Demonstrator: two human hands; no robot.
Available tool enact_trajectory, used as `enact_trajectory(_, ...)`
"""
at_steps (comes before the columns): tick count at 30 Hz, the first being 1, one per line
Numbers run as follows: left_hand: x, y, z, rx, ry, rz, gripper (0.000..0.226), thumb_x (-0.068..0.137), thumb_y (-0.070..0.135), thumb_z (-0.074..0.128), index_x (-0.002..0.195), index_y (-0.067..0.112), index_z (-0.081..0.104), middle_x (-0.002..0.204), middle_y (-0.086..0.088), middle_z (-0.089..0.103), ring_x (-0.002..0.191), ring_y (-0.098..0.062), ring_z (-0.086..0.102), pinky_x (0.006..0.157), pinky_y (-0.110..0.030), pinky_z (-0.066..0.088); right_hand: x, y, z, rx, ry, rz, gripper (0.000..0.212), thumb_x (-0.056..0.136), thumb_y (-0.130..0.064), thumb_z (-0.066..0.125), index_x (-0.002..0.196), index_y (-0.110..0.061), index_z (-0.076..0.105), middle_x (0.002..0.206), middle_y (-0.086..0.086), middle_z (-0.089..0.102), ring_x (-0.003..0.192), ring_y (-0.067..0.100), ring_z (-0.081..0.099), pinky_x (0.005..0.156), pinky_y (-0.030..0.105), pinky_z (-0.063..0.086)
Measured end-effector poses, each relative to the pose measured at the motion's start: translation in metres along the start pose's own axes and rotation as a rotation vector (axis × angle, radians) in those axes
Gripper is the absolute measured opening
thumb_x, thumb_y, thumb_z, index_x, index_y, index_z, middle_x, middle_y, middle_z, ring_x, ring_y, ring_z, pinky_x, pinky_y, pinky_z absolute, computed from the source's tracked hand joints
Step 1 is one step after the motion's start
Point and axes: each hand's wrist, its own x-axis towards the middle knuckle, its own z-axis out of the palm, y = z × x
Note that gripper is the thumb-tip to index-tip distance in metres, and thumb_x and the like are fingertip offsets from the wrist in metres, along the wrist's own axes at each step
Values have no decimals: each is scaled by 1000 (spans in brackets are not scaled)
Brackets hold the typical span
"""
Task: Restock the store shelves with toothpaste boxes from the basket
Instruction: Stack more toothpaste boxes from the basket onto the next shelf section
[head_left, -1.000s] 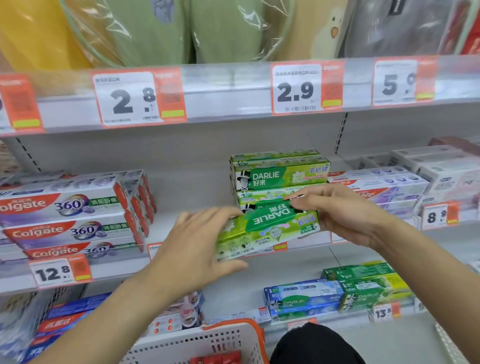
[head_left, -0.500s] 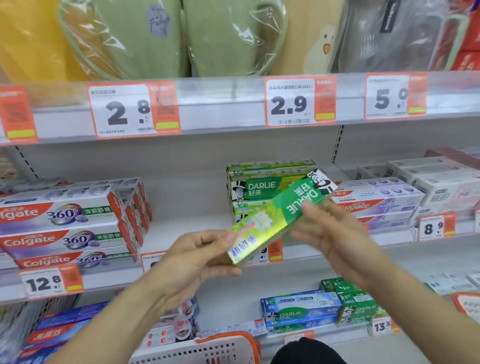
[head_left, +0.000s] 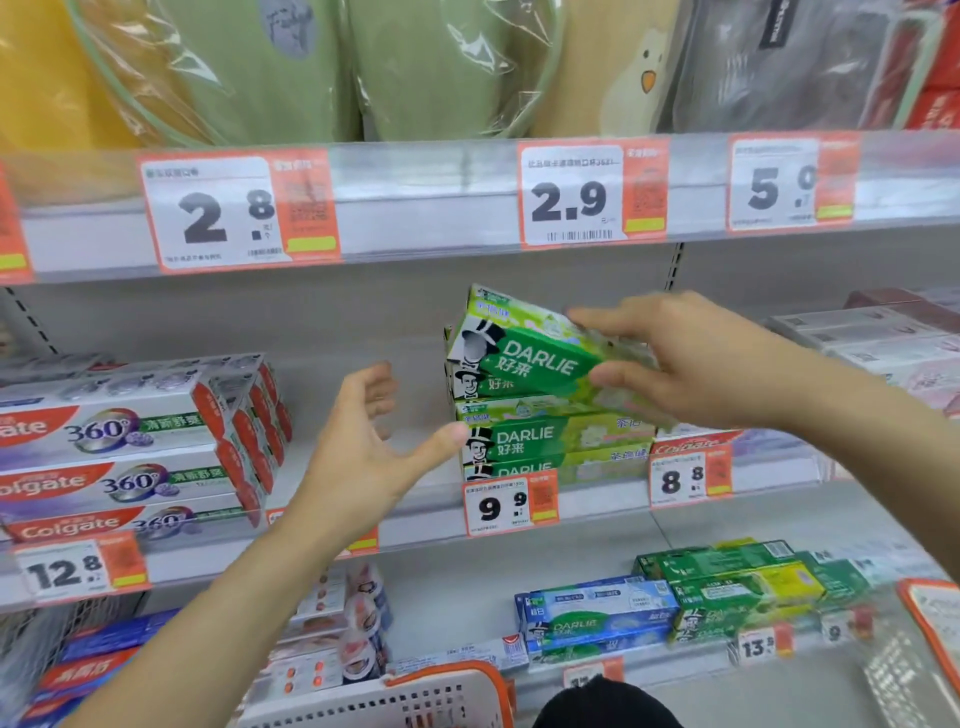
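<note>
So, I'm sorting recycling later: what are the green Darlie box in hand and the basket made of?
Green Darlie box: apparently glossy printed cardboard, judging by its crisp folded edges and sheen. Basket: looks like moulded plastic, a white lattice with an orange rim.

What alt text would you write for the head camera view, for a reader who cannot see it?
A person's right hand sets a tilted green Darlie toothpaste box on top of a stack of Darlie boxes on a store shelf, while the open left hand hovers just left of the stack. Colgate 360 boxes fill the shelf's left side, and a basket rim shows at the bottom.
</note>
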Motion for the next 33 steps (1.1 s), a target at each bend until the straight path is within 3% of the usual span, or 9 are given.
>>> enact_trajectory(4, 15, -9, 10, 119, -10, -17, 125, 56, 66, 77, 156, 19, 19, 159, 0, 33, 142, -12, 36, 116, -34, 33, 18, 12, 22, -201, -94, -27, 53, 101, -36, 51, 152, -37, 35, 137, 1, 55, 123, 32, 51, 99, 48, 42)
enact_trajectory(9, 28, -13, 35, 229, -118, -1, 120, 73, 57, 78, 159, 16, 6, 166, 1, 15, 150, -16, 24, 120, -33, 25, 13, 28, 69, -212, 55, -75, 43, 93, -41, 60, 135, -31, 59, 133, 4, 59, 119, 34, 54, 88, 48, 45)
enact_trajectory(12, 31, -13, 44, 207, -135, 71, 92, 82, 42, 78, 151, 16, 24, 146, 15, 42, 123, 1, 43, 98, -19, 36, 8, 47, 73, -117, 13, -22, 65, 87, -69, 46, 145, -39, 43, 154, 2, 41, 141, 31, 36, 107, 56, 36)
enact_trajectory(14, 37, -17, 48, 174, -164, 110, 68, 83, 39, 78, 132, 30, 33, 127, 25, 50, 108, 10, 51, 96, -24, 46, 8, 58, 72, -93, -48, 14, 75, 83, -80, 34, 150, -48, 27, 164, -3, 23, 151, 27, 20, 117, 59, 25)
enact_trajectory(16, 43, -23, 50, 146, -182, 137, 62, 84, 40, 76, 129, 38, 33, 128, 19, 57, 114, 4, 58, 98, -34, 52, 11, 65, 72, -88, -128, 9, 78, 81, -83, 31, 151, -53, 15, 167, -9, 8, 154, 23, 6, 120, 60, 17)
enact_trajectory(20, 49, -24, 46, 132, -232, 204, 68, 85, 41, 75, 127, 56, 24, 135, 15, 54, 121, 2, 56, 98, -24, 50, 18, 75, 66, -86, -222, -23, 95, 73, -83, 49, 151, -58, -1, 166, -12, -8, 154, 20, -3, 124, 50, 13)
enact_trajectory(24, 51, -27, 49, 95, -271, 251, 70, 90, 41, 69, 140, 51, 22, 143, 15, 48, 132, -4, 50, 109, -38, 45, 20, 77, 67, -32, -268, -24, 99, 81, -67, 65, 150, -55, -5, 166, -14, -6, 154, 15, -5, 123, 42, 21)
enact_trajectory(29, 44, -31, 55, 54, -275, 275, 64, 98, 35, 58, 146, 46, 18, 145, 21, 46, 134, -4, 47, 111, -43, 44, 16, 77, 69, -45, -238, -64, 93, 82, -69, 57, 151, -51, -2, 166, -12, 3, 154, 20, 1, 123, 41, 21)
enact_trajectory(33, 45, -33, 60, 9, -270, 240, 67, 97, 36, 56, 148, 47, 14, 146, 18, 47, 134, -9, 49, 111, -45, 43, 17, 75, 68, -64, -268, -35, 94, 80, -70, 54, 149, -53, -8, 163, -20, -5, 154, 14, -5, 123, 39, 22)
